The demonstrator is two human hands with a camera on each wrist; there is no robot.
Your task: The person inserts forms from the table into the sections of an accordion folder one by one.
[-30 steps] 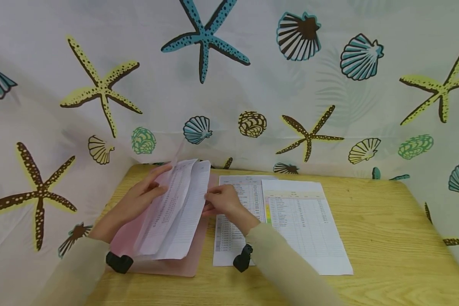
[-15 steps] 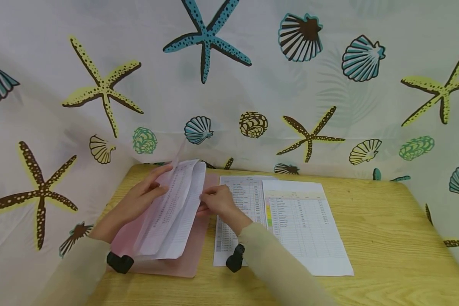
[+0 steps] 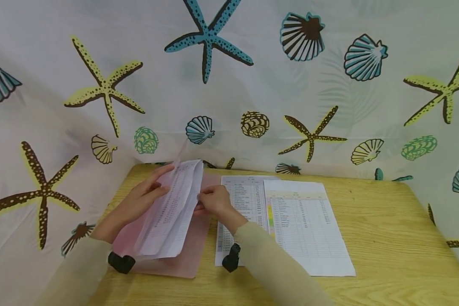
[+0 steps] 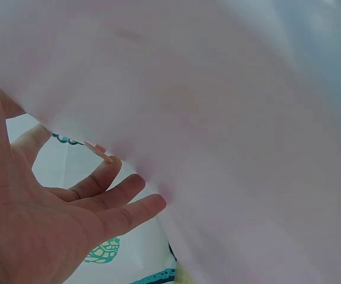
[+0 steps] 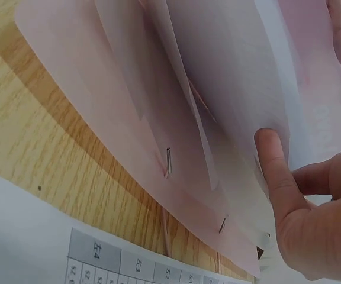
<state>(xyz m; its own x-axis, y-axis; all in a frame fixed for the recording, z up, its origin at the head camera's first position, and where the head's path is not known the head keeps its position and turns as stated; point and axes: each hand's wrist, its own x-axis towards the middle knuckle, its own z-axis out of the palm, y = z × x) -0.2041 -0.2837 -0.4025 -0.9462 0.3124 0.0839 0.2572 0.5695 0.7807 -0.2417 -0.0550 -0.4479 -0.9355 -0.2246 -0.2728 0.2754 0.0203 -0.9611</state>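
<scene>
A pink folder (image 3: pixel 187 265) lies at the left of the table with its front cover raised. Several printed white sheets (image 3: pixel 170 212) inside it stand tilted up, leaning left. My left hand (image 3: pixel 139 204) supports the raised cover from the left, fingers spread; in the left wrist view its fingertips touch the pale translucent cover (image 4: pixel 218 148). With thumb and index finger, my right hand (image 3: pixel 216 202) pinches the right edge of the sheets. The right wrist view shows thin metal prongs (image 5: pixel 169 163) sticking up from the pink back cover (image 5: pixel 64 77), beneath the lifted sheets.
Right of the folder lie a printed table sheet (image 3: pixel 237 191) and, overlapping it, another sheet (image 3: pixel 310 238) with a coloured left column. Both rest on the wooden table (image 3: pixel 382 242). A white cloth (image 3: pixel 229 97) with starfish and shells hangs behind and around.
My right hand has shifted a little left, carrying the edge of the sheets with it, so more of the pink back cover shows. My left hand stays nearly still.
</scene>
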